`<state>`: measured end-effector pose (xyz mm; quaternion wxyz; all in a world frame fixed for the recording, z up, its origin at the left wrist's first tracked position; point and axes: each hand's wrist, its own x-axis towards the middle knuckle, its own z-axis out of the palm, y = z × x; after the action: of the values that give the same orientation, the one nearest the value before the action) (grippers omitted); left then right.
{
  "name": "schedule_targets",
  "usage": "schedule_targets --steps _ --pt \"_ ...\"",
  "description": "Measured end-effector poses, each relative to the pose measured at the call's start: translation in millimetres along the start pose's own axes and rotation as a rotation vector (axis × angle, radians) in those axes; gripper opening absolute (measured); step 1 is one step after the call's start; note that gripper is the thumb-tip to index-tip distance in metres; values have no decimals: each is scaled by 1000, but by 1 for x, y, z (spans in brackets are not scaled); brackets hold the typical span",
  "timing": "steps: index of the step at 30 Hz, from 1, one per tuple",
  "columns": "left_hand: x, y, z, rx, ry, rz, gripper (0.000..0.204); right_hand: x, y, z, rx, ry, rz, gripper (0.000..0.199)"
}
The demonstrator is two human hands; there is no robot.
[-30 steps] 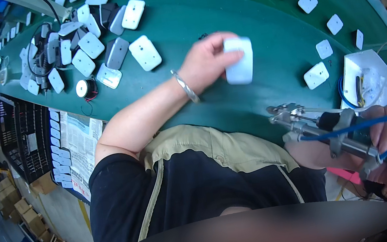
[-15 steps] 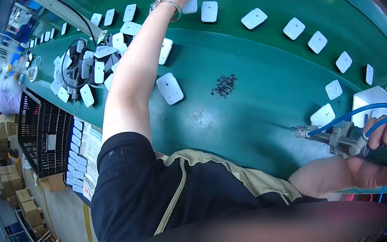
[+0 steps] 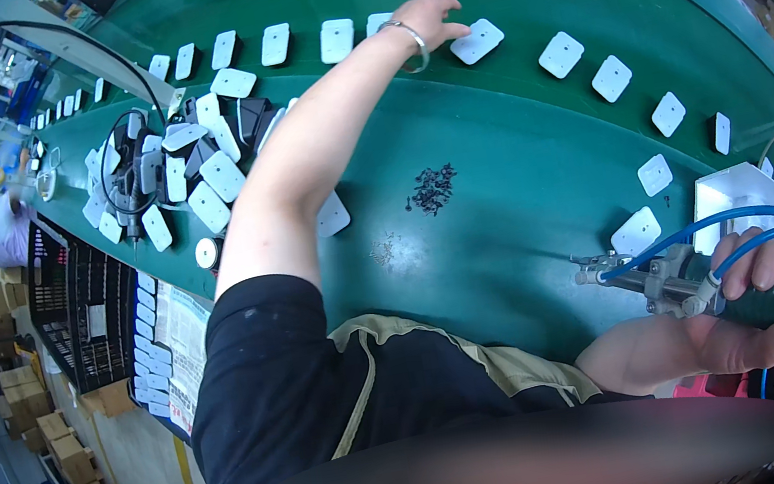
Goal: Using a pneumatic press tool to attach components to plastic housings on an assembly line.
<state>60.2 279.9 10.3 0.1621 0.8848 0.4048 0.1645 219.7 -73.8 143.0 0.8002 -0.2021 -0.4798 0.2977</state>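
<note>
My left hand (image 3: 426, 21) reaches over the far strip of the green bench, thumb and fingers apart. Its fingertips are at the edge of a white rounded rectangular piece (image 3: 477, 42); whether they touch it I cannot tell. Close by the wrist lies another white piece (image 3: 337, 40), one of a row. At the lower right my right hand (image 3: 751, 270) is curled round the rear of a metal air tool (image 3: 661, 280) with blue hoses (image 3: 749, 225); part of its grip is hidden. A white piece (image 3: 635, 231) lies beyond the tool's tip.
Small dark screws (image 3: 433, 191) are heaped mid-bench, beside scattered pale bits (image 3: 386, 250). At left, many white and black pieces (image 3: 202, 160) lie piled under a black cable. A white box (image 3: 744, 195) stands by the hoses. Black crates (image 3: 84, 310) are left of the bench.
My left hand has let go of a white piece, leaving it in the row, and moved right to another. The view has shifted slightly. My right hand stays at the air tool.
</note>
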Motion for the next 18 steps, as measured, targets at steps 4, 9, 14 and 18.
schedule_targets --steps 4,9,14,18 --pt "29 -1 17 -53 -228 -174 58 0 3 -2 35 -40 -22 76" --pt "36 18 15 -60 -471 -145 57 0 -2 -8 -11 -38 -23 79" --pt "23 13 35 -127 -353 0 49 4 4 -13 -84 -79 -68 86" --pt "-3 21 35 -168 -51 14 46 4 3 -3 -281 143 -49 89"
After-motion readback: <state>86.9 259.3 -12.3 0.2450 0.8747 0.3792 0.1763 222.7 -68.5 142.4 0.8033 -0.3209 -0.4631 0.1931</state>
